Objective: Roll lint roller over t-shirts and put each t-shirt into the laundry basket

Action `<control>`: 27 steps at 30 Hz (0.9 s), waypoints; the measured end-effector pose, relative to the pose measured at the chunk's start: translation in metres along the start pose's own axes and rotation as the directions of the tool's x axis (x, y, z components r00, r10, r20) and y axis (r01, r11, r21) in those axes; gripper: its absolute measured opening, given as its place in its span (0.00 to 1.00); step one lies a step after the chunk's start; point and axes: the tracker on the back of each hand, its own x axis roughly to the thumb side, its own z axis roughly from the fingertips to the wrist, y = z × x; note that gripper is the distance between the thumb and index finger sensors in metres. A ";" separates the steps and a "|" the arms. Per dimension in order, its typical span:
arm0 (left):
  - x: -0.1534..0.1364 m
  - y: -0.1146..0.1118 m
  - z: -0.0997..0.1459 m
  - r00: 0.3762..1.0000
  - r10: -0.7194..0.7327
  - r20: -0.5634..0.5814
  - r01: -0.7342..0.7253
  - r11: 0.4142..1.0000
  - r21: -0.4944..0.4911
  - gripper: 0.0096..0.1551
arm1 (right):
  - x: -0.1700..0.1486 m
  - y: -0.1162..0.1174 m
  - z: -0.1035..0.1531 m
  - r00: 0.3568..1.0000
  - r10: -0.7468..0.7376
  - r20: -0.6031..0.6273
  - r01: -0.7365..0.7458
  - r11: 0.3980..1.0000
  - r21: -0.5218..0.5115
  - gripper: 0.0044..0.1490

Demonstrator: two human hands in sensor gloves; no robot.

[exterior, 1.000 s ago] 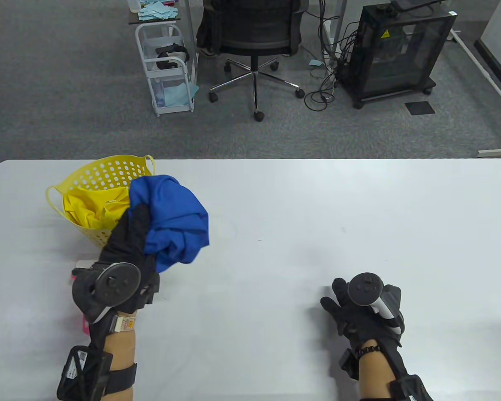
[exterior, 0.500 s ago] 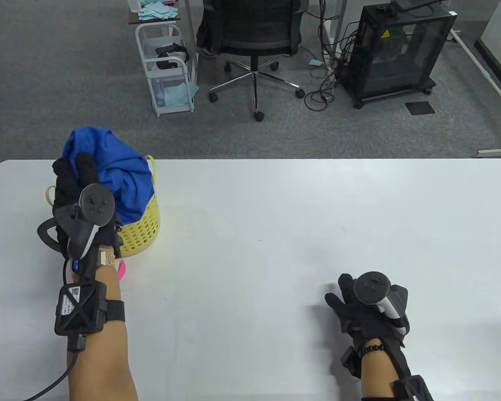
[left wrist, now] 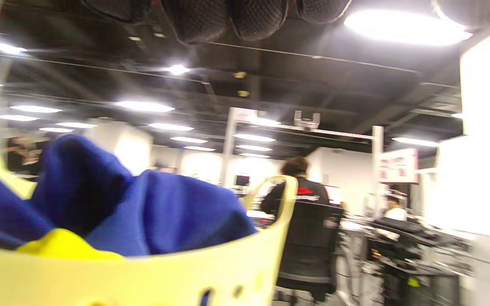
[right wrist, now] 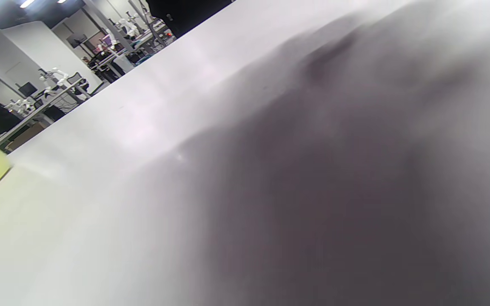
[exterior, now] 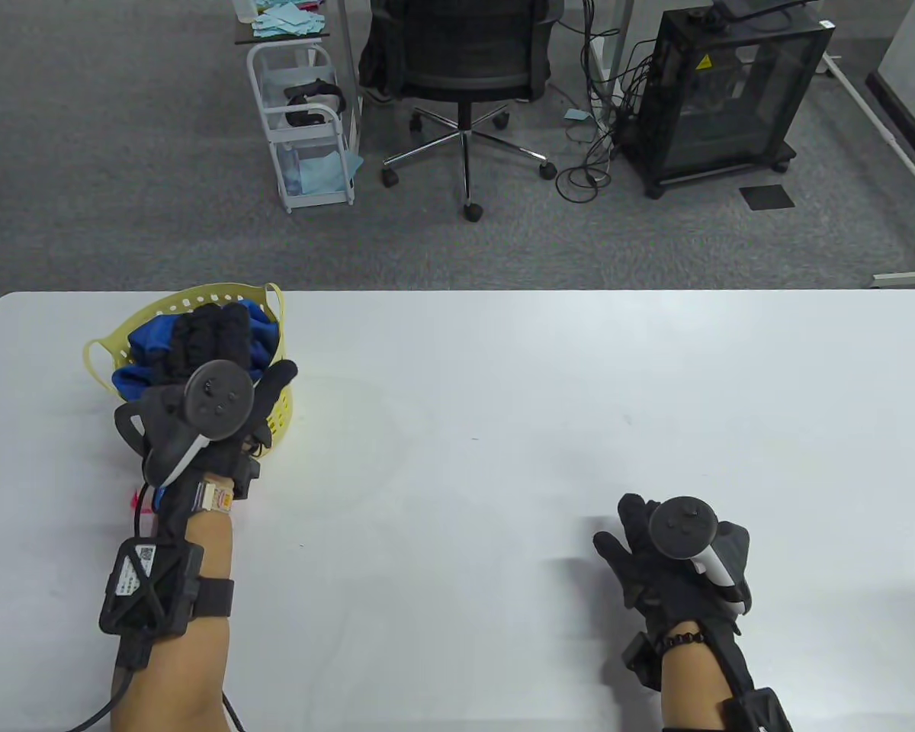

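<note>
Blue t-shirt (exterior: 141,343) inside yellow basket (exterior: 278,412)

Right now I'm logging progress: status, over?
Left hand open over blue t-shirt in yellow laundry basket. Right hand open on table. Nothing blocking.

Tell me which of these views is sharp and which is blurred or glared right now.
Table view: sharp, evenly lit, soft shadow beside the right hand. Left wrist view: motion-blurred, ceiling lights glaring; blue t-shirt and yellow laundry basket rim soft. Right wrist view: out of focus, mostly dark shadow on the white table.
</note>
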 end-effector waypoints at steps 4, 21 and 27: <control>0.024 0.000 0.039 0.985 0.074 0.153 -0.068 0.997 -0.046 0.45 | 0.014 0.006 0.004 0.997 0.039 0.072 -0.037 0.999 -0.023 0.50; 0.048 -0.106 0.135 0.930 0.057 0.362 0.052 0.957 -0.286 0.47 | 0.051 0.051 0.006 0.935 0.290 0.203 -0.299 0.954 0.016 0.53; 0.028 -0.128 0.133 0.948 0.072 0.310 0.040 0.939 -0.342 0.47 | 0.050 0.061 0.000 0.916 0.358 0.181 -0.374 0.925 0.060 0.52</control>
